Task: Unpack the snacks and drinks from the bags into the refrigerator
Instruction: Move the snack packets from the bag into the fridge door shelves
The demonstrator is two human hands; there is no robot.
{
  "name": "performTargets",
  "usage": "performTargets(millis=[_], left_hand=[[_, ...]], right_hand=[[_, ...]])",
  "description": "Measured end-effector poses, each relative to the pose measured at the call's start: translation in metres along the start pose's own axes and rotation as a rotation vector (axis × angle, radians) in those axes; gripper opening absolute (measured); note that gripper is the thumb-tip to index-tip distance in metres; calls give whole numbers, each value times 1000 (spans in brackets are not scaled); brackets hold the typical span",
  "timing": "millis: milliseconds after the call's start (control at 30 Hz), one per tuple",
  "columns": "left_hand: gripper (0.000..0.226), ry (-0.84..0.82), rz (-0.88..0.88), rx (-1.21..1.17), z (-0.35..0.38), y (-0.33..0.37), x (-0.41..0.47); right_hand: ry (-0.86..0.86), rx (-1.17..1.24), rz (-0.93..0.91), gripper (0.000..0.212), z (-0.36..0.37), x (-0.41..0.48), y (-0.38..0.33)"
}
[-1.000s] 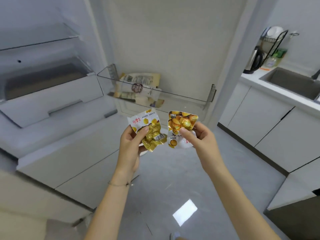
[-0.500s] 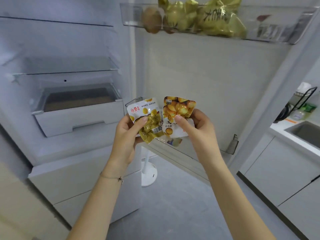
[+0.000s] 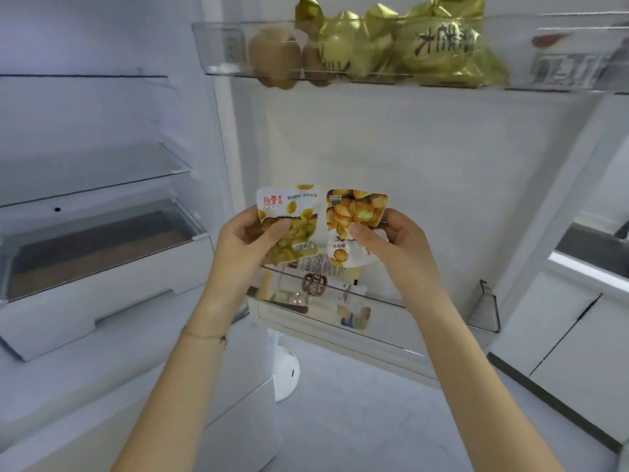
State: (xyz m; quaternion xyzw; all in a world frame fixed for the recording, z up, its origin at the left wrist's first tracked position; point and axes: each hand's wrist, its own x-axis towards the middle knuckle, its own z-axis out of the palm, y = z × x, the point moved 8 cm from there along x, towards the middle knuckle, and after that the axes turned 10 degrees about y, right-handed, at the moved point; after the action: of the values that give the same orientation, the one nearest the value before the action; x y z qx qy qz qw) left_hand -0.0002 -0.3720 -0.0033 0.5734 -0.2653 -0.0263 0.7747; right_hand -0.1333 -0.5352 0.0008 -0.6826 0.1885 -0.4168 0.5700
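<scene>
Before the white open refrigerator door (image 3: 408, 148), the left hand (image 3: 245, 240) pinches a small white-and-gold foil snack packet (image 3: 289, 216) and the right hand (image 3: 394, 247) an orange-printed white packet (image 3: 354, 216), each grip closed thumb-on-front, side by side just above the clear lower door bin (image 3: 374, 301), seemingly ready to drop in.

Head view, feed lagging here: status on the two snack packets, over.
Left grip holds white-and-gold foil snack packet. Right grip holds yellow-printed white snack packet. Both near clear plastic door bin; nothing between.
</scene>
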Motion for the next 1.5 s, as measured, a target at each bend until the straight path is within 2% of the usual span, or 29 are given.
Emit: performTargets(millis=[133,300,433,533,700,800,1000,1133,1200,1367,1433,1500], left_hand=[[14,-189,13,152,3,-9,32],[21,-388,-21,360,13,-30,61],[18,-616,-35,455,20,-46,63],[12,-724,11,483,25,-52,59],[8,-776,110,586,32,-62,63],[11,-844,145,639,38,-70,57],[16,-835,119,666,38,-79,54],[7,-867,103,656,41,-77,50],[6,-875,105,652,43,-78,47],[7,-851,118,682,43,-80,45],[13,-798,158,736,40,-78,43],[22,-720,219,762,39,-71,40]], right_hand=[[18,-163,24,21,3,3,15],[16,-380,75,24,-6,0,28],[8,-591,69,23,-9,-4,35],[42,-641,65,22,-14,-8,34],[47,-661,96,19,-17,-11,37],[-32,-700,108,20,-15,-11,36],[-176,-802,203,24,-28,-8,39],[-292,-829,209,13,-15,-9,51],[-290,-807,222,7,-12,-9,58],[-265,-822,263,7,-19,-8,65],[-246,-838,242,9,-19,-11,64],[-155,-825,195,13,-21,-13,59]])
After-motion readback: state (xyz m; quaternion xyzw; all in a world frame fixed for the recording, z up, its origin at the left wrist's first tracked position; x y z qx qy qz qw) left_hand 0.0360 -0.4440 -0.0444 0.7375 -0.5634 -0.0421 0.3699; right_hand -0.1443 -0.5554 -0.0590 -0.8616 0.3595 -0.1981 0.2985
